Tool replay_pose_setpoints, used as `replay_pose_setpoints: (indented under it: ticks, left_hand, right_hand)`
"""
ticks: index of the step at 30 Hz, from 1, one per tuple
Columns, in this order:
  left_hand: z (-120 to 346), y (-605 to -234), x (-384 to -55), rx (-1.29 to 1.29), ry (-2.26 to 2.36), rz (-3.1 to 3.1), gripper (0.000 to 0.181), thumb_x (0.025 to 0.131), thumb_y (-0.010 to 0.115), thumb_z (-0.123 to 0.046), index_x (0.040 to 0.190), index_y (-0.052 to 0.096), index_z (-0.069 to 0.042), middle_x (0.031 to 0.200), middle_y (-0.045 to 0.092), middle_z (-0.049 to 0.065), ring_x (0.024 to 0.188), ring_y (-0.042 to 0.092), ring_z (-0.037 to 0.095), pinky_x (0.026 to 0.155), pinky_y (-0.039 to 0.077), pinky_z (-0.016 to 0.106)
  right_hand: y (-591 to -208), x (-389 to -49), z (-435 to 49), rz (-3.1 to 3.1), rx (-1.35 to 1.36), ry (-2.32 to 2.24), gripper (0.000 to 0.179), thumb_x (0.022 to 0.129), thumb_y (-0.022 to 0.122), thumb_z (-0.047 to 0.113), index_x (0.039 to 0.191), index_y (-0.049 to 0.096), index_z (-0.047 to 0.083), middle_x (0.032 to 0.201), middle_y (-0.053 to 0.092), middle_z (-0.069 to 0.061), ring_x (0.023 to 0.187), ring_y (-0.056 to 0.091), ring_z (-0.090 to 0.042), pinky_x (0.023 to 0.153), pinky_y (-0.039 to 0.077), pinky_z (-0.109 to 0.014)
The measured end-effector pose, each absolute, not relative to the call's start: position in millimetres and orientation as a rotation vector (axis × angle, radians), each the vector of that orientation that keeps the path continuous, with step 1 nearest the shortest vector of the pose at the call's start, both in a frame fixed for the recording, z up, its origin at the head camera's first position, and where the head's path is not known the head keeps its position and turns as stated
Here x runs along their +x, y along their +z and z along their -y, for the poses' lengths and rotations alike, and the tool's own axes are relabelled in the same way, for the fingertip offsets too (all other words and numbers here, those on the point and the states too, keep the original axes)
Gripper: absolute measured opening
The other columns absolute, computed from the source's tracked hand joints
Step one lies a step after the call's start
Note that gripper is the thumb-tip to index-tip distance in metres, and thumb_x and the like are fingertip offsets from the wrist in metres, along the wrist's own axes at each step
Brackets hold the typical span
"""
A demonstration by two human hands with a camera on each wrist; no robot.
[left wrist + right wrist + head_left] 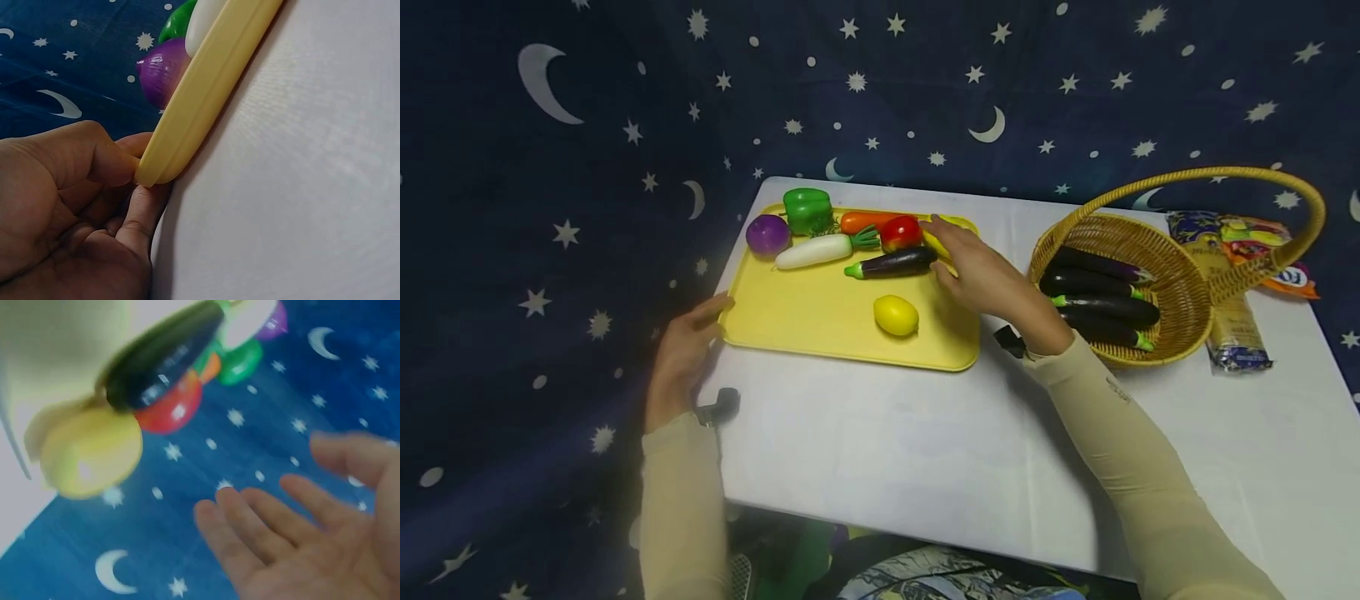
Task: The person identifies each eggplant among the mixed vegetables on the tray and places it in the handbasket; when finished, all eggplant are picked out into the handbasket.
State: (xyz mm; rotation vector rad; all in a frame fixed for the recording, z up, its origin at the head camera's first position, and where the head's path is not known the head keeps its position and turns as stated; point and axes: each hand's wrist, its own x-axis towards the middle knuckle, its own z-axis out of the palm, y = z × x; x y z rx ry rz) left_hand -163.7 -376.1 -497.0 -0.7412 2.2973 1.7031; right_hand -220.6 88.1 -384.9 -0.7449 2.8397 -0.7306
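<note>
My left hand [683, 354] pinches the near left corner of the yellow tray [805, 321]; in the left wrist view its thumb and fingers [140, 215] grip the rim. Open fingers spread, my right hand [981, 271] hovers over the tray's right side, holding nothing. Partly behind it is a rounded yellow thing [90, 456], kind unclear. Nearby lie an eggplant [895, 262], a red fruit [900, 233] and a lemon [896, 316]. The tray also bears a white radish [814, 252], a carrot [865, 221], a purple onion [767, 236] and a green bell pepper [807, 210].
Right of the tray stands a wicker basket [1183, 287] with a tall handle, holding several eggplants [1105, 310]. Behind its right side lie packaged goods [1232, 333]. The white table [880, 442] meets a dark star-patterned cloth [925, 100] at the back and left.
</note>
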Motion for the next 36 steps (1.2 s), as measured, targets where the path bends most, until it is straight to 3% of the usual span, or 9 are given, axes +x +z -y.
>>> replay_pose_setpoints:
  ticks: [1,3,8,13,23,31,36]
  left_hand:
    - [375.8,-497.6,-163.7,-0.749,1.703,-2.293,0.053,0.099,0.062,-0.003,0.144,0.068,-0.031,0.168,0.047,-0.015,0.166,0.024,0.014,0.139,0.013,0.044]
    - [374.2,-496.8,-163.0,-0.773,1.696,-2.287,0.051,0.1,0.063,-0.005,0.143,0.068,-0.033,0.168,0.047,-0.015,0.166,0.024,0.014,0.139,0.014,0.045]
    - [372.5,-493.6,-162.6,-0.796,1.702,-2.287,0.05,0.101,0.063,-0.007,0.144,0.068,-0.032,0.169,0.046,-0.013,0.166,0.025,0.015,0.139,0.013,0.045]
    - [372.5,-492.4,-162.9,-0.773,1.726,-2.285,0.049,0.102,0.062,-0.006,0.144,0.068,-0.03,0.17,0.045,-0.011,0.167,0.024,0.017,0.139,0.011,0.046]
    - [374.1,-495.7,-161.4,-0.706,1.797,-2.275,0.053,0.099,0.057,0.003,0.146,0.066,-0.02,0.17,0.046,-0.008,0.165,0.027,0.015,0.138,0.018,0.04]
    - [373.4,-493.9,-160.1,-0.686,1.806,-2.274,0.053,0.1,0.057,0.003,0.147,0.065,-0.018,0.171,0.044,-0.008,0.165,0.026,0.013,0.139,0.016,0.039]
    - [375.5,-496.9,-161.9,-0.673,1.784,-2.309,0.052,0.1,0.057,0.002,0.148,0.064,-0.016,0.171,0.044,-0.006,0.166,0.026,0.015,0.139,0.014,0.041]
  right_hand:
    - [-389.2,-226.3,-82.7,-2.797,-0.747,-0.654,0.069,0.107,0.058,0.019,0.169,0.029,0.014,0.177,0.029,-0.016,0.162,0.032,-0.038,0.134,0.028,-0.057]
    - [-397.0,-236.2,-73.4,-2.746,-0.79,-0.543,0.072,0.106,0.06,0.02,0.17,0.027,0.014,0.175,0.031,-0.019,0.16,0.035,-0.039,0.134,0.029,-0.057]
    - [-406.6,-252.2,-57.9,-2.753,-0.861,-0.438,0.056,0.103,0.064,0.018,0.155,0.046,0.009,0.146,0.056,-0.021,0.131,0.054,-0.037,0.122,0.044,-0.054]
    - [-410.4,-263.8,-48.5,-2.729,-0.842,-0.388,0.042,0.102,0.064,0.012,0.143,0.054,0.008,0.131,0.057,-0.017,0.119,0.054,-0.035,0.111,0.049,-0.05]
    - [-416.1,-268.6,-39.2,-2.708,-0.83,-0.25,0.045,0.102,0.06,0.006,0.145,0.052,0.014,0.141,0.047,-0.019,0.128,0.046,-0.039,0.119,0.045,-0.052]
    - [-419.6,-267.2,-39.4,-2.691,-0.816,-0.253,0.054,0.102,0.058,-0.002,0.151,0.046,0.018,0.138,0.043,-0.022,0.128,0.039,-0.037,0.108,0.051,-0.047]
    - [-417.6,-269.2,-37.2,-2.687,-0.796,-0.223,0.058,0.103,0.058,-0.004,0.154,0.047,0.021,0.145,0.044,-0.024,0.132,0.039,-0.038,0.119,0.046,-0.051]
